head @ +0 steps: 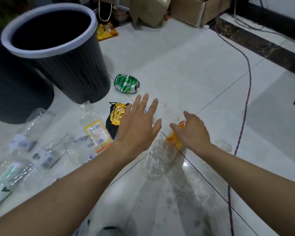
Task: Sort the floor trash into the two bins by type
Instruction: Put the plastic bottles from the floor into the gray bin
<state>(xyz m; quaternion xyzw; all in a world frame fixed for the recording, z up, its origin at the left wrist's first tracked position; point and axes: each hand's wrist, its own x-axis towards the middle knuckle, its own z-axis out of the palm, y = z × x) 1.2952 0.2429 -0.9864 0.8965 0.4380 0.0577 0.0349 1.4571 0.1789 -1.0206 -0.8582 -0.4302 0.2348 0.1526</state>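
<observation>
Both hands, left hand [140,123] and right hand [192,132], hovered wide-fingered, empty, over the clear bottle [158,160] near the black bin [58,53]; its slick crumpled plastic risked slipping.

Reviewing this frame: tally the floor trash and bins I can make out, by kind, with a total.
Dark ribbed plastic bins: 2
Crushed green metal cans: 1
Clear plastic bottles, at least (blurred): 3
Yellow or gold snack wrappers: 3
Total: 9
</observation>
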